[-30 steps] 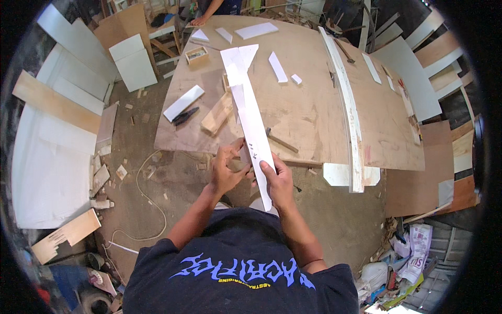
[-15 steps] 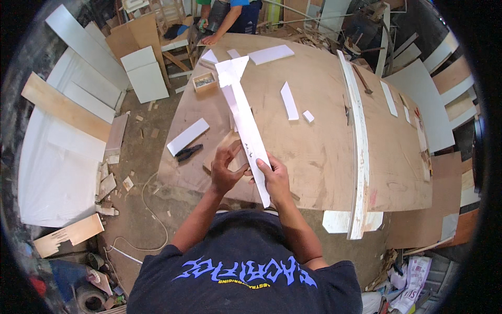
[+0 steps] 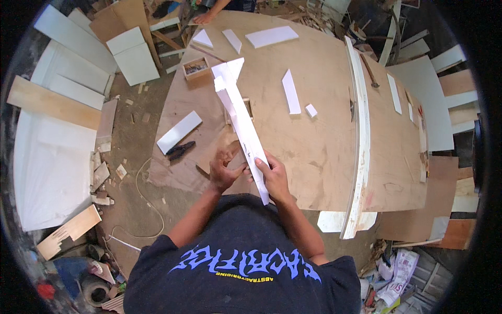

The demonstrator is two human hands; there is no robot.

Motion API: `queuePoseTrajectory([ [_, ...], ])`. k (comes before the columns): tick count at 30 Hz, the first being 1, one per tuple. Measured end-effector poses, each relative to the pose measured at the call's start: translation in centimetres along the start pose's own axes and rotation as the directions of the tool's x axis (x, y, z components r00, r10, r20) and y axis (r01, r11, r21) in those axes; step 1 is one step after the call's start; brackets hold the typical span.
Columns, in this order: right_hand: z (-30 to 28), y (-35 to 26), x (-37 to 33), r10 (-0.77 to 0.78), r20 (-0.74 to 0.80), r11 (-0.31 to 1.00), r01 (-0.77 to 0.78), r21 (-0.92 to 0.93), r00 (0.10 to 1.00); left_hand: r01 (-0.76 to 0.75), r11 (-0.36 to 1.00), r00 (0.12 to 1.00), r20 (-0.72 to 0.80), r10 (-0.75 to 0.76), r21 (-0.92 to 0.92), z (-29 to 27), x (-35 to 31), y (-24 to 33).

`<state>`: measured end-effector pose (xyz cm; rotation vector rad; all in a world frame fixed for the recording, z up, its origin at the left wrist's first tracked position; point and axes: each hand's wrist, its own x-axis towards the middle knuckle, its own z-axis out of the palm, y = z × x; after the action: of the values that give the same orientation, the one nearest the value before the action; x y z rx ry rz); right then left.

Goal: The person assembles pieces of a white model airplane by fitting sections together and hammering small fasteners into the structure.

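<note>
A long white wooden piece (image 3: pixel 243 123) with a short angled white part at its far end slants up over the table. My right hand (image 3: pixel 273 178) grips its near end, thumb on top and fingers beneath. Close to its left edge, my left hand (image 3: pixel 225 170) is curled, thumb and fingertips brought together beside the wood. Whatever those fingertips hold, if anything, is too small to make out. Below the piece, partly covered, is a small wooden frame (image 3: pixel 248 108). Left of my hands lie a black-handled tool (image 3: pixel 181 150) and a white board offcut (image 3: pixel 179 132).
Several white cut pieces, one a long board (image 3: pixel 272 36), lie on the brown worktable (image 3: pixel 319 157). An open wooden box (image 3: pixel 195 68) holds small metal parts. A long white strip (image 3: pixel 360 141) crosses the right side beside a hammer (image 3: pixel 369 70). Another person's hand (image 3: pixel 203 19) rests at the far edge.
The view has shifted, so the table's contents sit higher and the co-worker is mostly cut off. The white piece has turned slightly in my right hand; both hands stay at its near end.
</note>
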<state>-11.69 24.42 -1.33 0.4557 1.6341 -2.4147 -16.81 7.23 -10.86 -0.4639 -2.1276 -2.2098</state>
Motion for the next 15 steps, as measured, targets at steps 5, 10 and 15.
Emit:
queuePoseTrajectory([
  [5, -0.2, 0.9, 0.6, 0.018, -0.029, 1.0, -0.018, -0.017, 0.999, -0.044, 0.992, 0.999, -0.003, 0.044, -0.118, 0.1, 0.4, -0.4],
  [10, -0.2, 0.5, 0.5, 0.014, -0.048, 0.999, -0.016, -0.048, 0.999, -0.049, 0.992, 0.997, 0.047, 0.054, -0.115, 0.0, 0.8, -0.2],
  [15, 0.5, 0.6, -0.3, 0.014, -0.04, 0.999, -0.015, -0.045, 0.999, -0.018, 0.971, 0.998, 0.047, 0.03, -0.24, -1.0, -0.4, -0.9],
])
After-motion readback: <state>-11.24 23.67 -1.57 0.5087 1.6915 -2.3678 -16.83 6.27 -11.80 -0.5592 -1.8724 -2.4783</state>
